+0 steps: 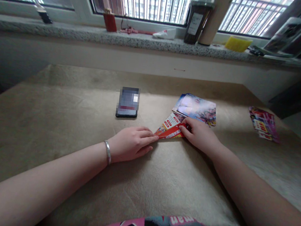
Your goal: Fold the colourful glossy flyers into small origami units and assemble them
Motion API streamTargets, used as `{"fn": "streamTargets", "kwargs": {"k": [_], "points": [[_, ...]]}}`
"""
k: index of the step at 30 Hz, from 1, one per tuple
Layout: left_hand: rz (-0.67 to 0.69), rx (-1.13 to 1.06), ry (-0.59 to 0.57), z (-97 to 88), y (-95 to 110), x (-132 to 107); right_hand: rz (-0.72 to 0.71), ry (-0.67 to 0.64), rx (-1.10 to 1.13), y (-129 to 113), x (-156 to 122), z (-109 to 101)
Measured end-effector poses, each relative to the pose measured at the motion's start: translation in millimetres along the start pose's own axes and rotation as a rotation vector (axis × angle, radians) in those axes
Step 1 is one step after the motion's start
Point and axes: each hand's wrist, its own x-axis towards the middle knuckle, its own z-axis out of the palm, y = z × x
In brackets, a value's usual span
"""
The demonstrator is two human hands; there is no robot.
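Observation:
A printed paper leaflet (169, 124), folded to a narrow point at its left end, lies on the table. Red and white panels with printed lettering show on it. My left hand (132, 143), with a silver bracelet at the wrist, lies with fingers stretched out, and its fingertips touch the leaflet's pointed end. At the wider right end, my right hand (201, 135) pinches the red folded edge between thumb and fingers. Just behind the leaflet rests a stack of glossy printed sheets (197, 107), partly covered by my right hand.
A phone (128, 103) with a blurred screen lies left of the leaflet. More colourful printed papers (264, 124) are near the table's (87, 91) right edge. On the stone windowsill (78, 33) stand a dark lidded jar (197, 24), a red lighter-like object (110, 20) and a yellow sponge-like block (238, 44).

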Motion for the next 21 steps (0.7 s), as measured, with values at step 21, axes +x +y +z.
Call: {"fn": "streamTargets", "kwargs": {"k": [21], "points": [[-0.003,-0.039,-0.087,-2.7,2.4,2.2,-0.062,-0.011,-0.188,-3.9,4.1,6.1]]}}
